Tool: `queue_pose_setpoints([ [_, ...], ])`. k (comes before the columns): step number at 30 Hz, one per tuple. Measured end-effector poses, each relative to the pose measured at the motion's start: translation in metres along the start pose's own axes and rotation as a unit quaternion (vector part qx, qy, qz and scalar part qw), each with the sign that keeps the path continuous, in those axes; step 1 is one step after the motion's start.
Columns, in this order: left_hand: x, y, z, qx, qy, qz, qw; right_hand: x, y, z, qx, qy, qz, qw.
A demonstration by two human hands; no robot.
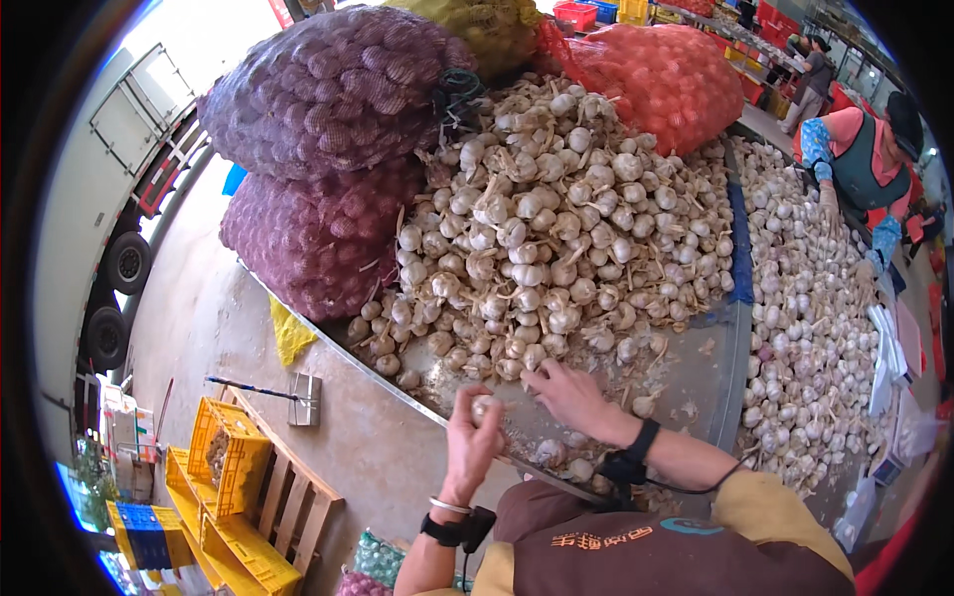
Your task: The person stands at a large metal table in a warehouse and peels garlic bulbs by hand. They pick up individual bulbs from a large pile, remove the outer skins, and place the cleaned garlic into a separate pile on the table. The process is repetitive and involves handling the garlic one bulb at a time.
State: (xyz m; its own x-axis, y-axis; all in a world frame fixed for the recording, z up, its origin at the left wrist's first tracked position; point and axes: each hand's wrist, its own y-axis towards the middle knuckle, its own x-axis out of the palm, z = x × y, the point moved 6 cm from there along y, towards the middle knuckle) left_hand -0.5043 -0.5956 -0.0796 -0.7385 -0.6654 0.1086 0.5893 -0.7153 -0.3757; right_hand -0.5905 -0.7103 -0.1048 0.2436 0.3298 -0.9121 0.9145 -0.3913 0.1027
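Observation:
My left hand [473, 432] grips a whitish garlic bulb [484, 407] between thumb and fingers, just over the metal edge of the table [387, 376]. My right hand [572, 398] reaches to the near rim of a large heap of dry garlic bulbs [544, 223]. Its fingertips are at a bulb [533, 356] there; whether they close on it I cannot tell. Below my right wrist, a few loose bulbs [551, 452] lie by the table's near edge among bits of skin. Another single bulb [645, 405] sits to the right of that hand.
Purple mesh sacks [335, 89] and a red mesh sack [663, 82] border the heap. Right of a metal divider [734, 357] spreads more garlic [805, 313], where a co-worker [857, 156] reaches in. Yellow crates [231, 454] and a wooden pallet [287, 506] stand on the floor at left.

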Motion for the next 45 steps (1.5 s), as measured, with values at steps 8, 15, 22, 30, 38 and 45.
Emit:
queue_pose_setpoints([
  [8,0.000,0.003,0.005,0.194,0.284,-0.030,0.938,0.020,-0.012,0.028,0.190,0.650,-0.145,0.721],
  [15,0.060,-0.001,0.007,0.217,0.342,-0.064,0.912,0.019,-0.037,0.024,0.310,0.658,-0.103,0.678],
  [22,0.016,0.007,0.001,0.231,0.315,0.034,0.920,-0.031,-0.029,0.032,0.210,0.320,-0.020,0.924],
  [30,-0.008,0.027,-0.009,-0.007,0.014,0.019,1.000,0.015,-0.013,0.012,0.007,0.070,-0.049,0.996],
  [38,0.093,0.014,-0.024,-0.169,0.005,-0.225,0.960,-0.036,-0.078,0.065,0.185,0.329,-0.018,0.926],
  [45,0.248,-0.084,-0.020,-0.031,0.124,-0.620,0.774,-0.185,-0.253,0.131,0.315,-0.045,-0.217,0.923],
])
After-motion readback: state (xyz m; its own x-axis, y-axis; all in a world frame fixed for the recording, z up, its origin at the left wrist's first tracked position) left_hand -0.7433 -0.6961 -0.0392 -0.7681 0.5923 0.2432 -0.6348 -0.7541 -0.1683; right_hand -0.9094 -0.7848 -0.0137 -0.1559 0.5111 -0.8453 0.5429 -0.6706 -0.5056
